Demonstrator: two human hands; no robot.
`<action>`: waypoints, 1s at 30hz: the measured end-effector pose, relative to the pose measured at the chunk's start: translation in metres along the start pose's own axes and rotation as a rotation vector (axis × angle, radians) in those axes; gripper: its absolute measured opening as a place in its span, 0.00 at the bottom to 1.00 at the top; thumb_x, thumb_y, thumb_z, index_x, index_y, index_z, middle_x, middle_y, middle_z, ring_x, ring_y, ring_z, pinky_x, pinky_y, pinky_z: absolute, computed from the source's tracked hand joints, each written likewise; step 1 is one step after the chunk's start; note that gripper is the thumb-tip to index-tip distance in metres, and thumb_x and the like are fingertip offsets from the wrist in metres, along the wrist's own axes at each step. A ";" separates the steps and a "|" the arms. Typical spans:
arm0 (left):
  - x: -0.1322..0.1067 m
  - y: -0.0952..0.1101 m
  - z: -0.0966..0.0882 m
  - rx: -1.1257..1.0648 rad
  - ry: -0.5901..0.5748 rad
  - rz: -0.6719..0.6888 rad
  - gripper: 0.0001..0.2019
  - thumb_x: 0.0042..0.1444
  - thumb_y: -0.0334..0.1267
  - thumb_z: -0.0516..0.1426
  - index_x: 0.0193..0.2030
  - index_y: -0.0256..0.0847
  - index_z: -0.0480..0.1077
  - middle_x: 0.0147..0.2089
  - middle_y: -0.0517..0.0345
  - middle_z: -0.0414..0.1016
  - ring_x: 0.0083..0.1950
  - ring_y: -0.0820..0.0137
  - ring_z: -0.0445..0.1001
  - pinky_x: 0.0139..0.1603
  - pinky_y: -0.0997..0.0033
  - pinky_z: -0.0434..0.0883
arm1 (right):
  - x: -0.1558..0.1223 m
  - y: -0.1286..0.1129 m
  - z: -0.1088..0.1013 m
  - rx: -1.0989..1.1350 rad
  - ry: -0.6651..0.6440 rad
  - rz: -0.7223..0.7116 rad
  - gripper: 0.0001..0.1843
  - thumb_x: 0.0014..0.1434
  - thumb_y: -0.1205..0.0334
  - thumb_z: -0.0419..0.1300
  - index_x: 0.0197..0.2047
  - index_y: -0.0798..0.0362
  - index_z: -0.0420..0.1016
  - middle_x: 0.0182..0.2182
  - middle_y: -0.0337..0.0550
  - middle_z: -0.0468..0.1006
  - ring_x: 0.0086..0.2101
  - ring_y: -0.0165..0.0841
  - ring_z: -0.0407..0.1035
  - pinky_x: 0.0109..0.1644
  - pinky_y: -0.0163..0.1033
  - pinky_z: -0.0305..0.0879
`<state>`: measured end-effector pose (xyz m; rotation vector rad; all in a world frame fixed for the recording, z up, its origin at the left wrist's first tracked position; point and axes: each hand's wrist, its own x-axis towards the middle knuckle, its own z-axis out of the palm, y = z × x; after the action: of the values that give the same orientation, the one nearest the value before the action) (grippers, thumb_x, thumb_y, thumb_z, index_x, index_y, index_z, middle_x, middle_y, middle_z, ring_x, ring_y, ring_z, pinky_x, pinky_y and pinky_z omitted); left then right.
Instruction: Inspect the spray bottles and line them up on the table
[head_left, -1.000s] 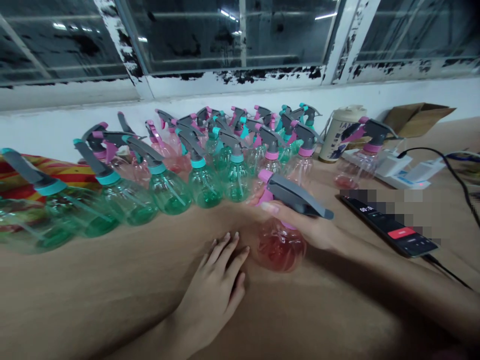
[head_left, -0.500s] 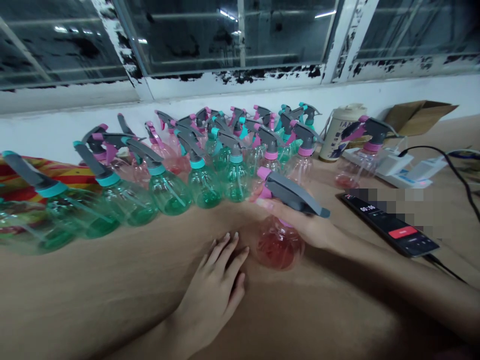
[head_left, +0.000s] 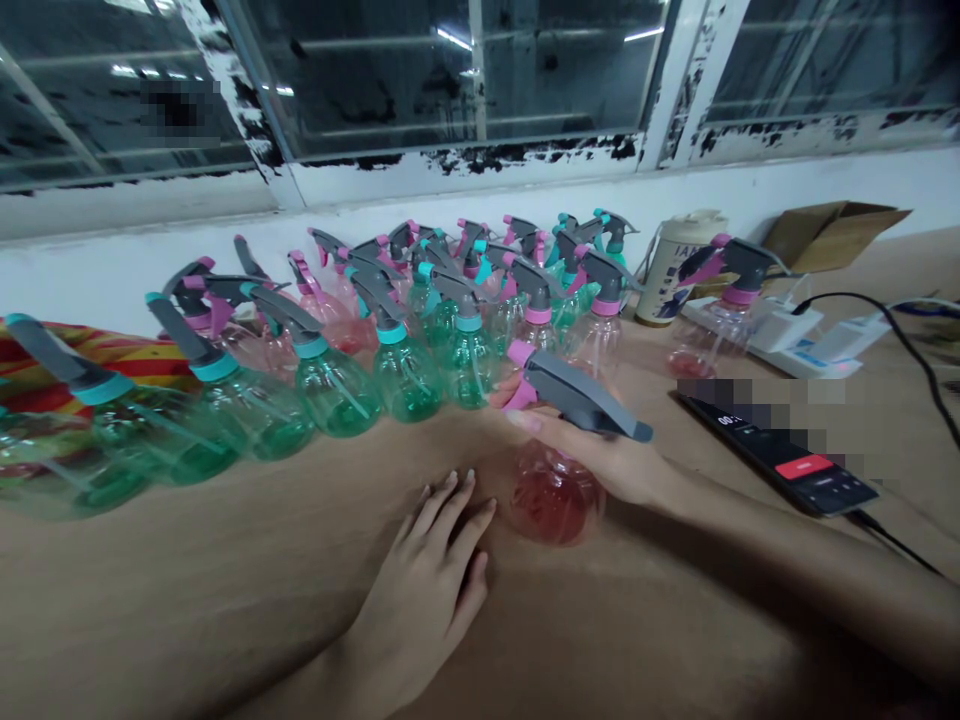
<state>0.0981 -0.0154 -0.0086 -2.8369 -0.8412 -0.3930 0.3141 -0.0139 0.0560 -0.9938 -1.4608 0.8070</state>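
Observation:
My right hand (head_left: 600,455) is wrapped round the neck of a pink spray bottle (head_left: 555,505) with a grey and pink trigger head. The bottle stands upright on the wooden table (head_left: 315,590), red liquid in its base. Its collar is mostly hidden by my fingers. Flat on the table to the left of that bottle lies my left hand (head_left: 427,580), fingers stretched out and holding nothing. Beyond both hands runs a row of green spray bottles (head_left: 409,380) with turquoise collars, and pink ones are mixed in behind them.
Right of my forearm lies a phone (head_left: 780,455) on a cable. Another pink spray bottle (head_left: 709,340) stands by a white power strip (head_left: 810,355). Behind are a printed cup (head_left: 679,265) and a cardboard box (head_left: 832,235). A striped cloth (head_left: 142,355) lies at left.
The view has shifted very slightly. My right hand keeps its hold on the pink spray bottle, and my left hand rests in the same place.

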 end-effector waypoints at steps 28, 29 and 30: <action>0.001 -0.001 0.001 -0.010 0.011 0.018 0.19 0.62 0.32 0.48 0.59 0.36 0.63 0.64 0.45 0.58 0.65 0.55 0.55 0.58 0.48 0.62 | 0.001 -0.004 0.001 -0.080 -0.002 -0.031 0.10 0.53 0.52 0.62 0.35 0.49 0.73 0.30 0.38 0.74 0.31 0.32 0.68 0.43 0.42 0.67; 0.001 -0.001 0.001 -0.010 0.012 0.017 0.19 0.62 0.32 0.47 0.59 0.36 0.62 0.65 0.46 0.58 0.65 0.55 0.55 0.59 0.48 0.61 | 0.001 -0.004 0.002 -0.079 0.006 -0.022 0.11 0.53 0.51 0.62 0.34 0.49 0.73 0.30 0.38 0.73 0.31 0.32 0.68 0.42 0.42 0.68; 0.001 -0.001 0.001 -0.008 0.008 0.017 0.19 0.62 0.32 0.47 0.59 0.36 0.62 0.65 0.46 0.58 0.65 0.56 0.55 0.59 0.48 0.61 | 0.000 -0.004 0.002 -0.074 0.011 -0.011 0.12 0.52 0.50 0.62 0.34 0.49 0.72 0.29 0.38 0.73 0.30 0.31 0.68 0.41 0.42 0.68</action>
<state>0.0983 -0.0141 -0.0090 -2.8462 -0.8157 -0.4061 0.3114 -0.0151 0.0593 -1.0434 -1.4946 0.7428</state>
